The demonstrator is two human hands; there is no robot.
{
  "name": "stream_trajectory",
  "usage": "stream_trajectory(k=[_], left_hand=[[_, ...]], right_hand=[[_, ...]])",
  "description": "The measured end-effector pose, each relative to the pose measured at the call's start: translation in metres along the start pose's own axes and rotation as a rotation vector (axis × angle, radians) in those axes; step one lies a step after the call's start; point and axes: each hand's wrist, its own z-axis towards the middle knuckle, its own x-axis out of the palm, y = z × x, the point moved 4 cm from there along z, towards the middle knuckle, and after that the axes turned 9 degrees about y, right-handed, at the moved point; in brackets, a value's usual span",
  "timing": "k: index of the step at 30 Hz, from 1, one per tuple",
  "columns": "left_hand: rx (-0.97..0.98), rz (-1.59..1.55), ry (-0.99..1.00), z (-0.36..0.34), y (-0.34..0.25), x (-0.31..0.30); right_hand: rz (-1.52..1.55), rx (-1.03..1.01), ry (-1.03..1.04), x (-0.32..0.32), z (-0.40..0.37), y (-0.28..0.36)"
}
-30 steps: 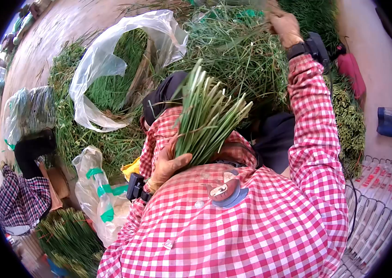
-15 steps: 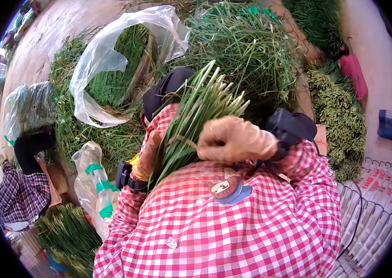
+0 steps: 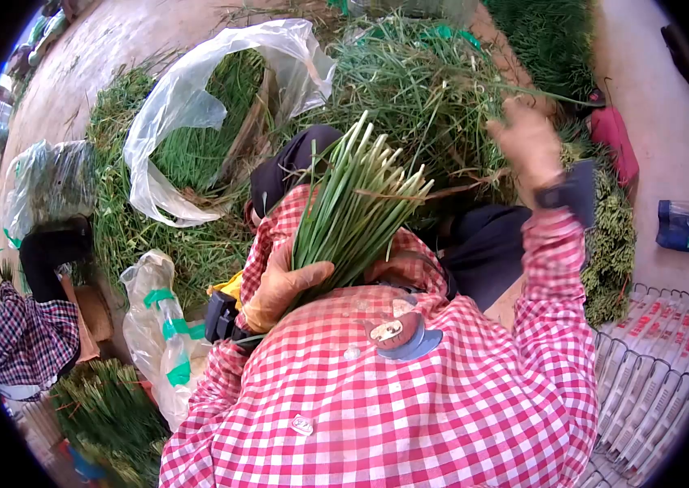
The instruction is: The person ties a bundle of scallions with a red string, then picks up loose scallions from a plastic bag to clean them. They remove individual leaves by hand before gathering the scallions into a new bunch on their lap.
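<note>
My left hand (image 3: 287, 285), in a tan glove, is closed around a bunch of garlic chives (image 3: 357, 215) in front of my chest. Their pale cut ends point up and away from me, and a dry brownish leaf (image 3: 430, 193) lies across the bunch. My gloved right hand (image 3: 527, 146) is out to the right, over the edge of a large heap of loose chives (image 3: 434, 98). Motion smears its fingers, and a long thin green leaf (image 3: 552, 95) stretches past the fingertips.
A clear plastic bag (image 3: 145, 146) lies open around more greens at the left. Nearer me is a bag with green tape (image 3: 172, 325). Stacked bunches (image 3: 609, 260) stand at the right, beside wire-edged racks (image 3: 662, 366). Another person in a checked shirt (image 3: 27, 333) sits far left.
My right hand has swung away from the chives, out to the right and forward. My left hand keeps hold of the bunch, now in fuller view with the dry leaf across it.
</note>
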Motion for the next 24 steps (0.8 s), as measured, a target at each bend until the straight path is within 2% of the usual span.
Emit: stream_trajectory(k=[2, 3, 5, 6, 8, 9, 12, 14, 15, 16, 18, 19, 20, 21, 22, 23, 24], left_hand=[[0.047, 0.033, 0.002, -0.001, -0.003, 0.005], [0.049, 0.021, -0.016, -0.004, -0.002, 0.008], [0.051, 0.018, -0.038, -0.006, -0.002, 0.013], [0.072, 0.071, -0.015, -0.006, -0.002, 0.013], [0.063, -0.009, -0.055, -0.007, 0.003, 0.008], [0.062, -0.052, -0.082, -0.009, 0.007, 0.005], [0.114, -0.067, -0.119, -0.008, 0.024, -0.016], [0.116, -0.027, -0.185, -0.006, 0.028, -0.022], [0.12, -0.013, -0.204, -0.003, 0.026, -0.022], [0.133, -0.013, -0.204, -0.001, 0.026, -0.023], [0.173, -0.038, -0.177, 0.0, 0.022, -0.022], [0.189, -0.052, -0.164, -0.001, 0.021, -0.022], [0.207, -0.062, -0.155, -0.001, 0.021, -0.023], [0.217, -0.067, -0.151, -0.002, 0.02, -0.024], [0.222, -0.072, -0.152, -0.005, 0.02, -0.026], [0.229, -0.072, -0.156, -0.007, 0.021, -0.027], [0.195, -0.036, -0.22, -0.011, 0.021, -0.031]], right_hand=[[0.233, -0.006, 0.254, 0.018, -0.029, 0.067], [0.716, -0.038, 0.448, 0.02, -0.046, 0.105], [0.254, -0.207, 0.61, 0.035, -0.061, 0.144], [0.53, -0.159, 0.634, 0.052, -0.063, 0.15], [0.852, -0.057, 0.688, 0.071, -0.067, 0.151], [0.822, -0.173, 0.738, 0.069, -0.069, 0.152], [1.173, -0.16, 1.135, 0.039, -0.092, 0.162], [1.428, -0.485, 1.229, 0.007, -0.103, 0.166], [1.553, -0.565, 1.264, -0.003, -0.11, 0.164], [1.582, -0.913, 1.195, -0.018, -0.108, 0.162], [1.497, -1.585, 0.57, -0.034, -0.115, 0.145], [1.318, -1.694, 0.488, -0.053, -0.11, 0.129], [1.342, -1.668, 0.46, -0.069, -0.106, 0.116], [1.433, -1.507, 0.447, -0.078, -0.098, 0.105], [1.584, -1.203, 0.407, -0.085, -0.089, 0.095], [1.65, -0.776, 0.306, -0.084, -0.079, 0.085], [1.592, -0.366, 0.236, -0.071, -0.066, 0.069]])
